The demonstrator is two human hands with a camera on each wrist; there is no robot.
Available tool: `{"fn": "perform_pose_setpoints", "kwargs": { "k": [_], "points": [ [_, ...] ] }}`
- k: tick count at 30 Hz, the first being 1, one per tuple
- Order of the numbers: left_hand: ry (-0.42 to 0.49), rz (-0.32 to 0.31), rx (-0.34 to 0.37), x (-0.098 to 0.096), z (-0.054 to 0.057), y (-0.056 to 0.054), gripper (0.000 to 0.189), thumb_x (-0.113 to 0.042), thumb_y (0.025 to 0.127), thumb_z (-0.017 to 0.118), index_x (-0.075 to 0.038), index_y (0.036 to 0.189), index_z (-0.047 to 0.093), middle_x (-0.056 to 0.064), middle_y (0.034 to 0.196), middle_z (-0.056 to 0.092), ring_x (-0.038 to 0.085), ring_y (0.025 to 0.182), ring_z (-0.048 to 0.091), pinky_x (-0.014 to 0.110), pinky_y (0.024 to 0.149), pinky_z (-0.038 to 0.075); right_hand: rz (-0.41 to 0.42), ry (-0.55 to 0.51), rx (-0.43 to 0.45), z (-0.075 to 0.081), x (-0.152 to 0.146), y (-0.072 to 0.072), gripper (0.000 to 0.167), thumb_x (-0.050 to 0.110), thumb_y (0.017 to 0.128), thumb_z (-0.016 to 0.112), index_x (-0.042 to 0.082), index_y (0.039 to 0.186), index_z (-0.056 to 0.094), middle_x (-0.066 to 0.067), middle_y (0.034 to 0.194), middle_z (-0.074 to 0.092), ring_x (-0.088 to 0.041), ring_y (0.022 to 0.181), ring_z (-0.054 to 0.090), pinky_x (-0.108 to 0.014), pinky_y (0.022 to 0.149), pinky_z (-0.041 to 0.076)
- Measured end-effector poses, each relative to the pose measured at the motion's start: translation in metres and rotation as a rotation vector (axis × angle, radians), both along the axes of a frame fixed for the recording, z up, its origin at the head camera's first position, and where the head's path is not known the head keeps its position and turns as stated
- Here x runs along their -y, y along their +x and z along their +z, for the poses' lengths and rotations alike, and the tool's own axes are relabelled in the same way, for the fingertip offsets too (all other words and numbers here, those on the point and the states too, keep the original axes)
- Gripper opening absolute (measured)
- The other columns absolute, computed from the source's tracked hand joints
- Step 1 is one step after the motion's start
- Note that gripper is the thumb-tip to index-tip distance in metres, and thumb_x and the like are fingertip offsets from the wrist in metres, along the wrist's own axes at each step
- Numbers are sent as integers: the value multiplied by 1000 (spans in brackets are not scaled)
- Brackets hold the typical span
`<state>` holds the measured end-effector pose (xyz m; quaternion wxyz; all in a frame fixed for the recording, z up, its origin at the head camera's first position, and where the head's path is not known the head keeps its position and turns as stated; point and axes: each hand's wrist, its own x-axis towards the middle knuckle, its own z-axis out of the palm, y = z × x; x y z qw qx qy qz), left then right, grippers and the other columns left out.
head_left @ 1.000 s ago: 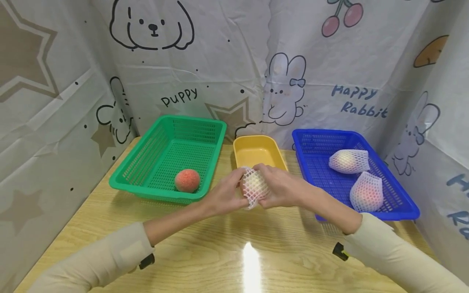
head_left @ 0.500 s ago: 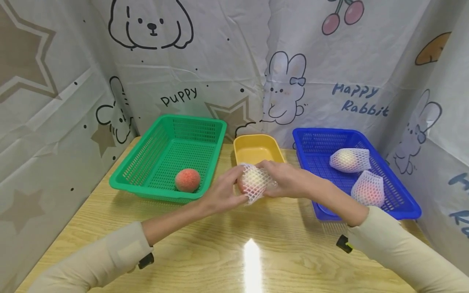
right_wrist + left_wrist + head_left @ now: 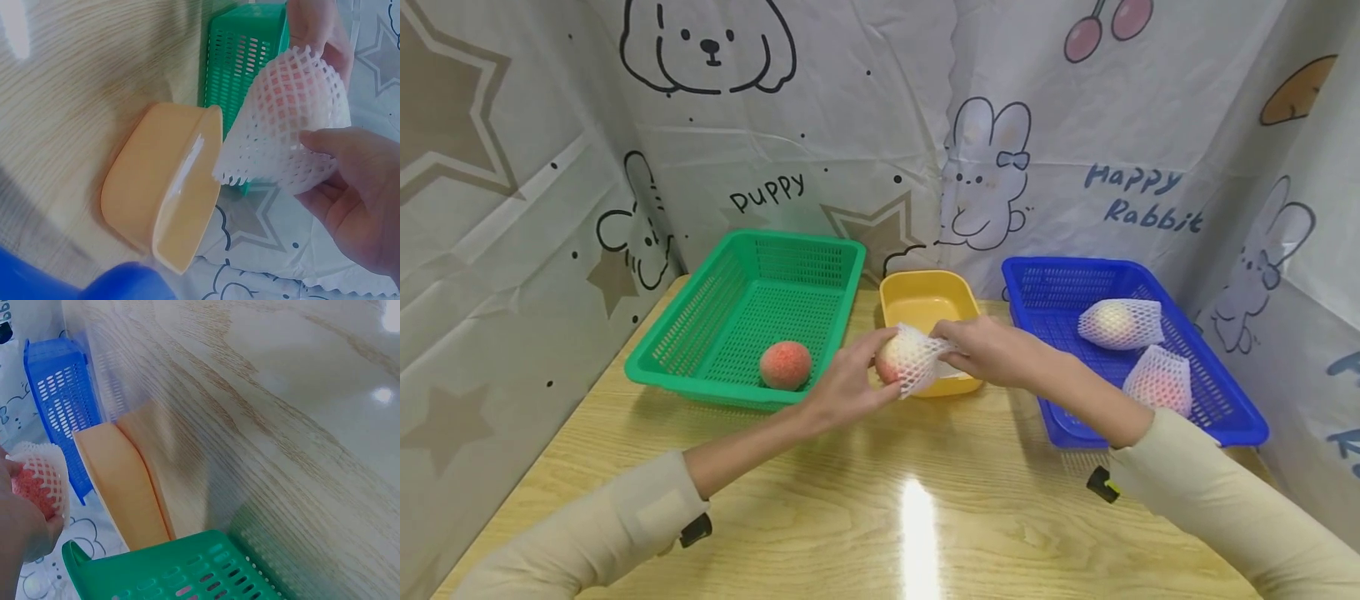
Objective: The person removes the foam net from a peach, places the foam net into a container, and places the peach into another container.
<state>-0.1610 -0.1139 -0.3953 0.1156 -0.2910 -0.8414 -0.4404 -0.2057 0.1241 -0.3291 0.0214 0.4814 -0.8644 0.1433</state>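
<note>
A pink-red peach [image 3: 887,363] sits partly inside a white foam net sleeve [image 3: 917,362], held up in front of the yellow tray. My left hand [image 3: 850,380] grips the peach at its bare left side, fingers above and thumb below. My right hand [image 3: 992,350] pinches the gathered right end of the net. In the right wrist view the foam net [image 3: 281,119] spreads over the peach, with the thumb of the right hand [image 3: 362,194] pressed on the mesh. The left wrist view shows the red peach [image 3: 34,490] in the palm of the left hand [image 3: 25,531].
A green basket [image 3: 662,375] at left holds a bare peach [image 3: 786,365]. The yellow tray [image 3: 925,283] stands at the middle back. At right, a blue basket [image 3: 1060,433] holds two netted peaches, one farther back [image 3: 1116,323] and one nearer [image 3: 1159,379]. A patterned cloth [image 3: 880,108] hangs behind.
My right hand has moved from around the fruit to the net's right end, which is now drawn out to the right. The peach has shifted slightly left and up, showing more bare skin.
</note>
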Motion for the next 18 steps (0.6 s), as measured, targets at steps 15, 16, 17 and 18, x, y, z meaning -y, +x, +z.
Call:
{"fn": "perform_pose_setpoints", "kwargs": {
  "k": [15, 16, 17, 18],
  "points": [
    [44, 79, -44, 11, 4, -5, 70, -6, 79, 86, 6, 136, 49, 20, 130, 55, 27, 113, 59, 32, 89, 56, 46, -20, -80, -14, 3, -30, 10, 0, 95, 64, 4, 94, 55, -4, 77, 55, -18, 63, 51, -31, 54, 49],
    [38, 86, -49, 12, 5, -6, 70, -7, 78, 86, 6, 136, 49, 19, 130, 56, 27, 113, 59, 32, 89, 56, 41, -15, -87, -15, 3, -32, 10, 0, 95, 64, 4, 94, 55, -3, 76, 55, -18, 62, 51, -31, 53, 49],
    [32, 92, -53, 12, 5, -6, 69, -8, 79, 86, 6, 136, 49, 19, 130, 56, 27, 113, 59, 32, 89, 56, 35, -8, -96, -14, 4, -34, 10, 1, 95, 64, 4, 93, 55, -3, 74, 55, -18, 60, 51, -32, 52, 49],
    [31, 94, -56, 13, 5, -6, 69, -8, 79, 86, 5, 136, 50, 19, 130, 56, 27, 112, 59, 33, 88, 56, 25, -3, -101, -14, 4, -35, 10, 1, 95, 64, 4, 93, 55, -3, 73, 55, -18, 59, 51, -32, 51, 48]
  ]
}}
